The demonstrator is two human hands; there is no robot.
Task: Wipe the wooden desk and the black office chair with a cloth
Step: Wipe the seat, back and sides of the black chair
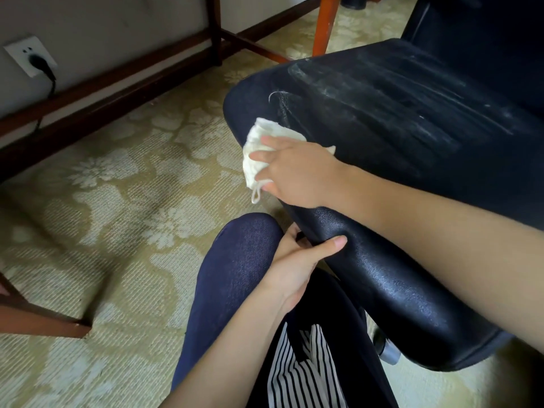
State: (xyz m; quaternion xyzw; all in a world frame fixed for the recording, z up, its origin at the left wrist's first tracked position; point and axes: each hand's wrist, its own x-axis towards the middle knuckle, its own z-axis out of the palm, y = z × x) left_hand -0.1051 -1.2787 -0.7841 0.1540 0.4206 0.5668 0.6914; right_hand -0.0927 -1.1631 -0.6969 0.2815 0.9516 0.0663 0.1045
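Note:
The black office chair [397, 113] fills the right side, its seat streaked with pale dust. My right hand [297, 169] presses a crumpled white cloth [259, 151] against the front left edge of the seat. My left hand [297, 263] grips the chair's shiny black armrest [382, 284] from below, thumb on top. The wooden desk shows only as dark legs and rails [216, 28] at the top.
A patterned beige carpet [117, 216] covers the floor. My knee in dark blue fabric [238, 260] sits beside the armrest. A wall socket with a black plug [31, 55] is at top left. A reddish wooden leg [325, 22] stands behind the chair, another wooden piece [35, 316] at left.

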